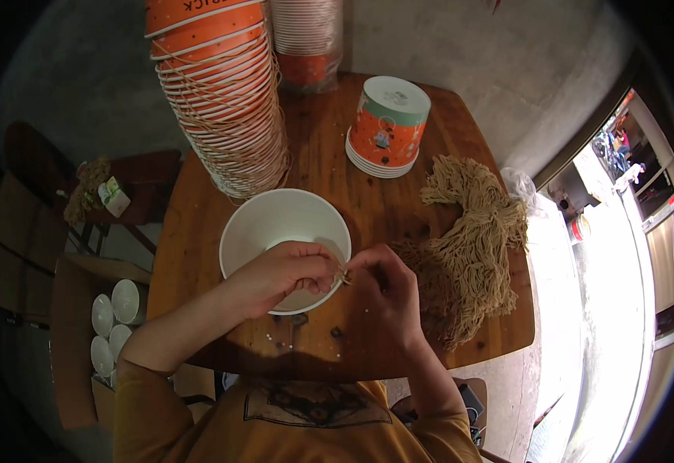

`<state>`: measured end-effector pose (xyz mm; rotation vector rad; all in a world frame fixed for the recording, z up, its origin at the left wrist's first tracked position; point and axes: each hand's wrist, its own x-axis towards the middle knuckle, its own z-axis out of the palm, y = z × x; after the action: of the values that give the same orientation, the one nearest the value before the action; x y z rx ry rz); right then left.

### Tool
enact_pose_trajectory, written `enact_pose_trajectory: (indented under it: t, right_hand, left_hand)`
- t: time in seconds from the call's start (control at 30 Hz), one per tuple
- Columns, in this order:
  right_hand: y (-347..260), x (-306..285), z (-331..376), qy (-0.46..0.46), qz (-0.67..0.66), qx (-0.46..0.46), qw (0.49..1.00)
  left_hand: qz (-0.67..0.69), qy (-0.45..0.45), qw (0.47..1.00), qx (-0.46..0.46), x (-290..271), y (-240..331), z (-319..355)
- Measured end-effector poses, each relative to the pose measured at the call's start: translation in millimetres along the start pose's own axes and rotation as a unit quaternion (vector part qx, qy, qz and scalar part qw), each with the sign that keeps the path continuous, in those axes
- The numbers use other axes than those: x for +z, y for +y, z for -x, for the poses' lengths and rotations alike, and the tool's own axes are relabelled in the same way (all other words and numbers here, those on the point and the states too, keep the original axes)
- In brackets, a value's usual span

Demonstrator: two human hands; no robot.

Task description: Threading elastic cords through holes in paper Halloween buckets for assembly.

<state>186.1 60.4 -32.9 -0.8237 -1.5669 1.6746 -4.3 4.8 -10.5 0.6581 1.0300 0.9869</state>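
A white paper bucket (263, 220) stands mouth up on the wooden table in front of me. My left hand (294, 270) reaches across its opening, fingers closed in a pinch at the right side of the rim. Just outside that rim my right hand (389, 285) meets it, thumb and forefinger pressed together. Between the fingertips of both hands shows a short bit of tan cord (344, 275); the rest of it is hidden. To the right lies a thick, loose bundle of tan cords (476, 239).
A tall leaning stack of orange buckets with cord handles (225, 108) rises at the back left. Behind it stands a plastic-wrapped stack (306, 38). Upside-down orange and green buckets (391, 127) are at the back. A cardboard box (74, 347) on the left holds several white cups (125, 301).
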Motion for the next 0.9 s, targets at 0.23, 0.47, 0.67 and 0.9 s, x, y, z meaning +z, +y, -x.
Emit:
enact_pose_trajectory:
  t: [0.23, 0.47, 0.67, 0.9]
  right_hand:
    - [8, 9, -1, 0.048, 0.262, -0.271, 0.925]
    - [14, 9, -1, 0.052, 0.244, -0.232, 0.94]
    - [16, 12, 2, 0.093, 0.255, -0.268, 0.924]
    - [21, 8, 2, 0.099, 0.324, -0.385, 0.858]
  left_hand:
    - [0.044, -0.007, 0.999, -0.03, -5, -1, -3]
    - [-0.017, -0.001, 1.0, 0.007, 0, -1, 1]
    - [-0.057, 0.0, 0.997, 0.048, 3, -2, 2]
    - [-0.048, 0.001, 0.998, 0.047, 4, -3, 2]
